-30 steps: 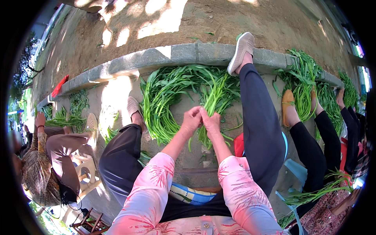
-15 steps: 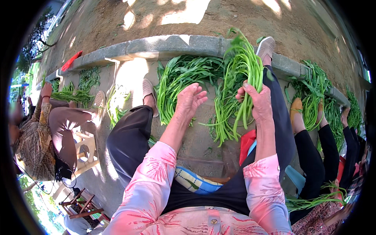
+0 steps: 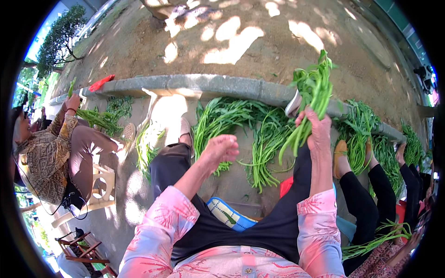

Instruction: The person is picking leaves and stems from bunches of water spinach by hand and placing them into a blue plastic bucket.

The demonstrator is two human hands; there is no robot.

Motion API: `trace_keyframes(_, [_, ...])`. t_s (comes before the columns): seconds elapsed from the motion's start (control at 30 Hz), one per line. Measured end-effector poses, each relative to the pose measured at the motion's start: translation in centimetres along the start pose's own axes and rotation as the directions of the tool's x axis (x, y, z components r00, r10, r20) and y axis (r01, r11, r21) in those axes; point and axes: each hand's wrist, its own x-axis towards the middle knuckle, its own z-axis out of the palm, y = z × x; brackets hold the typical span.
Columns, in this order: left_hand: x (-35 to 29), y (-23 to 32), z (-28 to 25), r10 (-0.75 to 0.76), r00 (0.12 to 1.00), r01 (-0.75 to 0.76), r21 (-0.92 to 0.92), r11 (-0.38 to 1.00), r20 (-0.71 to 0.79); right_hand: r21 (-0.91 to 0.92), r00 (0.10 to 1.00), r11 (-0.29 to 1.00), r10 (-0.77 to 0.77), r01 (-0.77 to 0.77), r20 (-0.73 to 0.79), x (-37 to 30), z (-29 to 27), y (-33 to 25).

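A bunch of water spinach [image 3: 316, 90] is gripped in my right hand [image 3: 317, 129], its leafy tops pointing up and its stem ends hanging down to the left. The bunch is raised over my right knee, in front of my shoe [image 3: 293, 104]. My left hand [image 3: 220, 150] is held over the ground between my legs, its fingers curled in and nothing visible in them. Below and beyond it lies a large heap of water spinach [image 3: 208, 123]. To the right of that heap, a smaller pile [image 3: 264, 155] is spread with its stems toward me.
A low stone kerb [image 3: 222, 87] runs across beyond the piles, with bare soil behind it. At left a person [image 3: 53, 157] sits holding greens, near a wooden stool [image 3: 83, 250]. More greens [image 3: 359, 134] lie by another person's legs at right. A patterned cushion [image 3: 232, 215] lies between my thighs.
My right hand has lifted the bunch up and slightly right, away from the smaller pile. My left hand's fingers have curled closed. The view has tilted up, showing more soil.
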Motion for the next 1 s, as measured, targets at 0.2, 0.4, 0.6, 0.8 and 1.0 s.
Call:
trace_keyframes(0.2, [-6.3,1.9,2.0,0.206,0.977,-0.209,0.051,0.977,0.058,0.144,0.963,0.985,0.056,-0.096,0.263,-4.5,3.7,-3.2])
trace_keyframes(0.4, [-9.3,2.2,5.9,0.335,0.933,-0.341,0.022,0.940,0.132,0.208,0.891,0.929,0.202,-0.306,0.406,-9.0,6.6,-1.8])
trace_keyframes(0.6, [-13.8,-0.1,7.3,0.499,0.843,-0.527,0.123,0.841,0.202,0.137,0.875,0.965,0.137,-0.224,0.464,-13.1,8.2,-0.7])
trace_keyframes(0.8, [-16.4,0.6,5.5,0.564,0.800,-0.556,0.102,0.825,-0.205,0.420,0.889,0.804,0.275,-0.421,0.366,-14.0,9.1,-1.7])
trace_keyframes(1.0, [-18.9,1.6,5.1,0.654,0.749,-0.607,0.282,0.743,-0.108,0.391,0.912,0.852,0.213,-0.350,0.352,-15.6,9.7,-1.7])
